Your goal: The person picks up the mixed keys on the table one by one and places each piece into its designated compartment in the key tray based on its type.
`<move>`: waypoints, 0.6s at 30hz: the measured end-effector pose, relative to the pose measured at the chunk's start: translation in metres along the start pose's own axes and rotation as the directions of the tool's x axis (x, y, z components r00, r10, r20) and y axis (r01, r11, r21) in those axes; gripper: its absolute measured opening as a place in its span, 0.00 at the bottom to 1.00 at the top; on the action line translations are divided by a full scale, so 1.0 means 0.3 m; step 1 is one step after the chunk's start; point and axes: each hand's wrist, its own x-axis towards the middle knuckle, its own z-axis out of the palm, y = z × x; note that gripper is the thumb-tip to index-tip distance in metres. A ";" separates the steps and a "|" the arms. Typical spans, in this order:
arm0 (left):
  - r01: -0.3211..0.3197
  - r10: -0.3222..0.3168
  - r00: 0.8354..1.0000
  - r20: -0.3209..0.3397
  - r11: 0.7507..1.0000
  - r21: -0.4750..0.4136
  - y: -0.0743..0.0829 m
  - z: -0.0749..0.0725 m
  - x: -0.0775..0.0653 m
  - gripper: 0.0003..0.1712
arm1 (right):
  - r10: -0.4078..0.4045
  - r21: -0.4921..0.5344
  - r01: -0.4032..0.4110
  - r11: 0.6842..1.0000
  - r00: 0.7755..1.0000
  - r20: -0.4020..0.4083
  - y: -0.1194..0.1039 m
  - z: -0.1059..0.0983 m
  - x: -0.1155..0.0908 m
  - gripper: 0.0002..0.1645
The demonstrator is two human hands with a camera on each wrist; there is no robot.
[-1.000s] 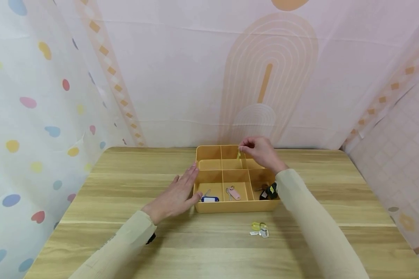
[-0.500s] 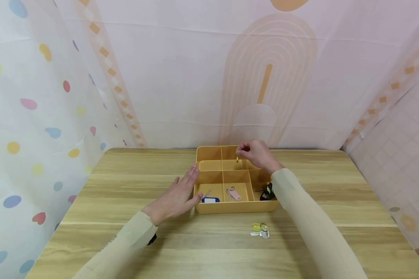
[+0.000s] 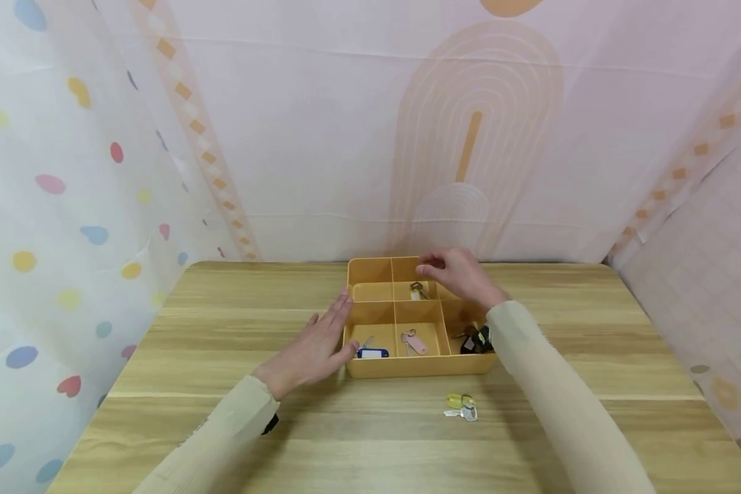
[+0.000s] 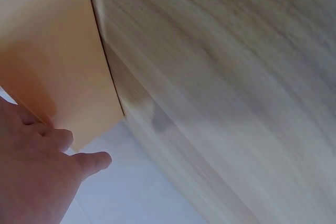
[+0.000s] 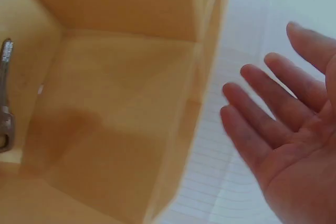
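Observation:
A yellow-orange divided box (image 3: 420, 368) stands on the table. My left hand (image 3: 311, 350) rests against its left side, fingers extended along the wall. Over the back middle compartment hovers my right hand (image 3: 460, 273), holding nothing; the right wrist view shows its fingers (image 5: 262, 114) spread. Below it, a bunch of keys with a yellowish tag (image 3: 417, 292) lies in that compartment. The front compartments hold a key with a blue tag (image 3: 372, 353), a key with a pink tag (image 3: 415, 342), and a key with a black fob (image 3: 478, 341). One key (image 5: 5, 124) shows in the right wrist view.
In front of the box, a silver key with a yellow tag (image 3: 462, 407) lies on the wooden table (image 3: 358, 439). A patterned cloth (image 3: 321, 137) hangs behind the table's back edge and along both sides.
The right hand has let go of the yellow-tagged keys, which were pinched in its fingers above the back middle compartment and now lie inside. My left hand has stayed put.

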 end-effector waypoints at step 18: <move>-0.004 0.004 1.000 -0.021 1.000 0.000 -0.020 0.001 -0.021 0.47 | -0.056 0.088 0.067 0.994 0.991 -0.117 -0.076 -0.071 -0.303 0.37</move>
